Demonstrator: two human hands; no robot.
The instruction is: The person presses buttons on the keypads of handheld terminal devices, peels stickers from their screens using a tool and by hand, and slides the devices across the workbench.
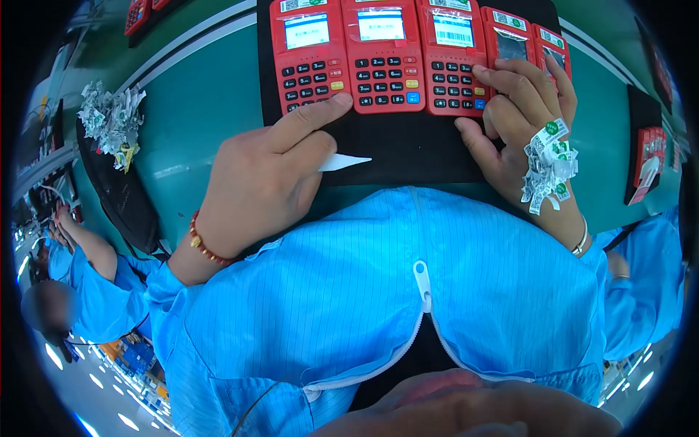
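Observation:
Several red card payment terminals lie in a row on a black mat (393,149). My left hand (266,171) has its index finger stretched to the lower right keys of the leftmost terminal (304,54). Its other fingers are curled around a white pointed slip of paper (346,162). Over the third terminal (453,62) and the fourth terminal (510,36), my right hand (520,109) spreads its fingers, the index fingertip at the third keypad's upper right. A clump of barcode stickers (550,171) clings to the back of that hand and wrist. The second terminal (384,58) has a lit screen.
Another bunch of used stickers (111,120) sits at the left, by a black pouch (116,193) on the green table (193,109). At right, a red terminal (650,156) lies on another dark mat. Co-workers in blue sleeves (95,291) are on both sides.

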